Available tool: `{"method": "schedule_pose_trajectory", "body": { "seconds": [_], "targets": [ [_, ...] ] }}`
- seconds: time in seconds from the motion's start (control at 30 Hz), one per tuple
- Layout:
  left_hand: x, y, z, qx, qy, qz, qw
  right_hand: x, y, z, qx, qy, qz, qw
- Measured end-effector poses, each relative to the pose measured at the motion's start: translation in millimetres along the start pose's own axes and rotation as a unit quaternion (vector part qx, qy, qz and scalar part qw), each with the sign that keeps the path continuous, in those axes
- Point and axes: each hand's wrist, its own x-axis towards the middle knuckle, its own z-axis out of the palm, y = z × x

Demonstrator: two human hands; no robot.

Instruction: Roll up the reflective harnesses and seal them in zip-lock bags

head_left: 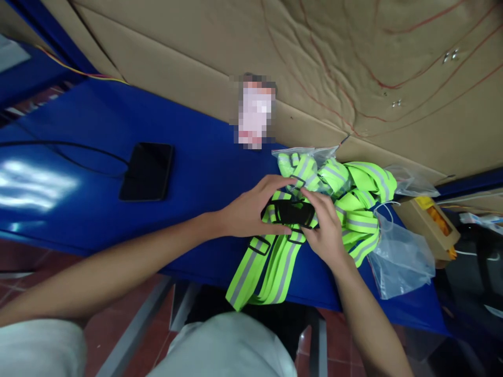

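A neon-green reflective strap with a grey stripe hangs in loops over the table's front edge. My left hand curves round the left side of its black buckle, thumb at the bottom and fingers at the top. From the right, my right hand grips the same buckle with bent fingers. Black slide adjusters sit on the strap just below. More green straps lie heaped to the right of my hands, and rolled ones sit in a clear plastic bag behind.
A black phone-like device with a cable lies on the blue table at left. Clear bags and an open cardboard box are at right. Brown cardboard stands along the back, with a blurred-out pinkish card against it.
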Motion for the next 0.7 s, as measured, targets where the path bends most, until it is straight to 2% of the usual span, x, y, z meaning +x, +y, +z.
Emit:
{"method": "schedule_pose_trajectory", "body": {
  "seconds": [0.1, 0.3, 0.4, 0.57, 0.7],
  "targets": [
    [-1, 2, 0.7, 0.044, 0.018, 0.068, 0.997, -4, 0, 6, -0.021, 0.001, -0.014, 1.000],
    [-3, -3, 6.8, 0.061, 0.020, 0.087, 0.994, -7, -3, 13, -0.056, -0.006, -0.008, 0.998],
    [-4, -5, 8.9, 0.096, 0.029, 0.092, 0.991, -6, -3, 13, -0.120, -0.030, -0.006, 0.992],
    [-7, -5, 10.0, 0.261, -0.007, 0.095, 0.961, -1, -6, 17, -0.200, -0.089, -0.009, 0.976],
    [-6, -1, 7.7, 0.316, -0.034, 0.095, 0.944, 1, -8, 19, -0.222, -0.108, -0.012, 0.969]
  ]
}}
